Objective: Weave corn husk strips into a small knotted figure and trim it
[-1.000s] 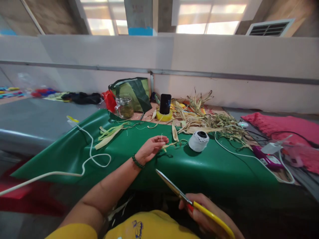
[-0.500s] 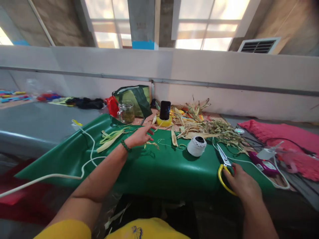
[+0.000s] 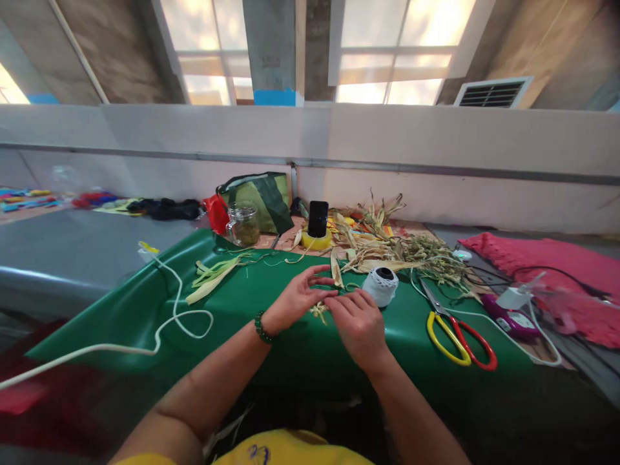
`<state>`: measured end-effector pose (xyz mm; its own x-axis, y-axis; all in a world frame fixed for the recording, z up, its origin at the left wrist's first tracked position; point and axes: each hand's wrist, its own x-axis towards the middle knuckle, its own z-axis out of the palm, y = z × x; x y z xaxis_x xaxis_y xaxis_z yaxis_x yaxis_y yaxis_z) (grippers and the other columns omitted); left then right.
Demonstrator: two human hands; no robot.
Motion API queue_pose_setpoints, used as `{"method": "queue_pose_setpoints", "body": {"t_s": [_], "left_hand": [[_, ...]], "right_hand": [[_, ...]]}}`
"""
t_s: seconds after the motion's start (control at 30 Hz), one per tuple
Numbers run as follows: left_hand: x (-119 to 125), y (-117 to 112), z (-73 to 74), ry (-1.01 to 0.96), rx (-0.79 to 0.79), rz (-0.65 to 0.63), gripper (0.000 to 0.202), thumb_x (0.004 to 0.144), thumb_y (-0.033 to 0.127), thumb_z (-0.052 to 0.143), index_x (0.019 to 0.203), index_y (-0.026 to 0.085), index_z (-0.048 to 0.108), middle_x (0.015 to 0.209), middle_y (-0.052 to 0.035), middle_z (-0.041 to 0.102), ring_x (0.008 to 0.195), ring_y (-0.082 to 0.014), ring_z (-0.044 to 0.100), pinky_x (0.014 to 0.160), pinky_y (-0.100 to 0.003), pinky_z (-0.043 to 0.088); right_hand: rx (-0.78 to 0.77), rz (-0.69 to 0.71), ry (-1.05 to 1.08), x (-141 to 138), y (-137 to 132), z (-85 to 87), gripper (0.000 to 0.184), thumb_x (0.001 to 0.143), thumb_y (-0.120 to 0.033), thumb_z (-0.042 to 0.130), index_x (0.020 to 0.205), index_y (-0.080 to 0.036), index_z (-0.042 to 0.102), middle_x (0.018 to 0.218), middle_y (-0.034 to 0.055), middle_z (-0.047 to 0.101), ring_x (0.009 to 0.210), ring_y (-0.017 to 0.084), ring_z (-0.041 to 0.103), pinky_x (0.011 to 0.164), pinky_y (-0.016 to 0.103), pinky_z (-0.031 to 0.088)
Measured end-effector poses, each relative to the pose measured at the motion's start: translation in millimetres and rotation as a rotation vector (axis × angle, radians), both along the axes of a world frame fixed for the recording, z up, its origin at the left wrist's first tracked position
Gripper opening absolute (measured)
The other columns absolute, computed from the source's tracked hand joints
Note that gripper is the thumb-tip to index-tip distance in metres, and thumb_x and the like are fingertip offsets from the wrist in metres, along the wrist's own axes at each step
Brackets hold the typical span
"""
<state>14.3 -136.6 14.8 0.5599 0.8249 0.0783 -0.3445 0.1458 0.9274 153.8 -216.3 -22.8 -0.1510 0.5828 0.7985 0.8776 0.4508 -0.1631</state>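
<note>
My left hand (image 3: 301, 298), a dark green bead bracelet on its wrist, reaches to the right with fingers stretched and spread. Close against it, my right hand (image 3: 357, 323) has its fingers bent and pinched together on a small, pale knotted piece of corn husk (image 3: 318, 312). The piece peeks out below the fingers, partly hidden. Just beyond my right hand stands a spool of white thread (image 3: 380, 289). To the right, scissors (image 3: 458, 336) with one yellow and one red handle lie on the green mat (image 3: 285, 349).
Green-white husk strips (image 3: 216, 281) lie at left near a white cable (image 3: 157, 336). Dried husks (image 3: 368, 248) pile up at the back, beside a phone (image 3: 318, 219) on a yellow tape roll (image 3: 316, 241). A glass mug (image 3: 245, 225) and a purple device (image 3: 508, 318) flank the mat.
My right hand has let go of the scissors and moved left to the husk piece. My left hand has come toward me and to the right, meeting it.
</note>
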Motion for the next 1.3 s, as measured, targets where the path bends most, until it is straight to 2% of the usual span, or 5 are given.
{"method": "queue_pose_setpoints", "body": {"t_s": [0.3,0.6,0.8,0.93,1.3], "left_hand": [[-8,-12,-16.5,0.126,0.103,-0.045,0.022,0.064,0.016,0.080,0.086,0.015,0.077,0.090,-0.0072,0.074,0.086,-0.0199,0.066,0.080,-0.025,0.049],[3,-28,-28.4,0.203,0.292,0.048,0.015,0.069,0.028,0.076,0.070,0.013,0.075,0.072,-0.0073,0.070,0.069,-0.0157,0.060,0.065,-0.022,0.046],[-4,-29,-29.1,0.240,0.178,0.061,0.019,0.067,0.029,0.078,0.079,0.015,0.074,0.077,-0.0072,0.071,0.070,-0.0178,0.063,0.067,-0.024,0.048],[-6,-36,-27.2,0.281,0.216,-0.036,0.018,0.065,0.025,0.079,0.074,0.014,0.069,0.071,-0.0038,0.067,0.064,-0.0134,0.059,0.062,-0.022,0.046],[-10,-39,-40.5,0.327,0.223,-0.061,0.026,0.069,0.034,0.076,0.078,0.011,0.067,0.076,-0.0062,0.070,0.071,-0.0144,0.062,0.072,-0.026,0.049]], "right_hand": [[-0.549,0.183,1.167,-6,-7,-19.7,0.020,0.064,-0.041,0.078,0.068,-0.022,0.076,0.070,0.0031,0.073,0.068,0.022,0.063,0.069,0.037,0.053],[-0.619,0.240,1.204,-17,-12,-25.6,0.028,0.070,-0.047,0.071,0.068,-0.020,0.076,0.064,0.0029,0.069,0.061,0.020,0.061,0.061,0.035,0.052],[-0.569,-0.024,0.762,15,-27,-5.3,0.027,0.080,-0.046,0.064,0.080,-0.021,0.074,0.077,0.0047,0.072,0.072,0.021,0.064,0.072,0.032,0.051],[-0.488,0.123,0.633,28,-27,8.5,0.033,0.084,-0.041,0.060,0.109,-0.022,0.069,0.094,0.0061,0.070,0.081,0.018,0.064,0.074,0.029,0.051],[-0.446,0.216,0.447,18,-23,-2.3,0.014,0.087,-0.026,0.058,0.077,-0.019,0.066,0.071,0.0013,0.069,0.062,0.013,0.062,0.060,0.023,0.050]]}}
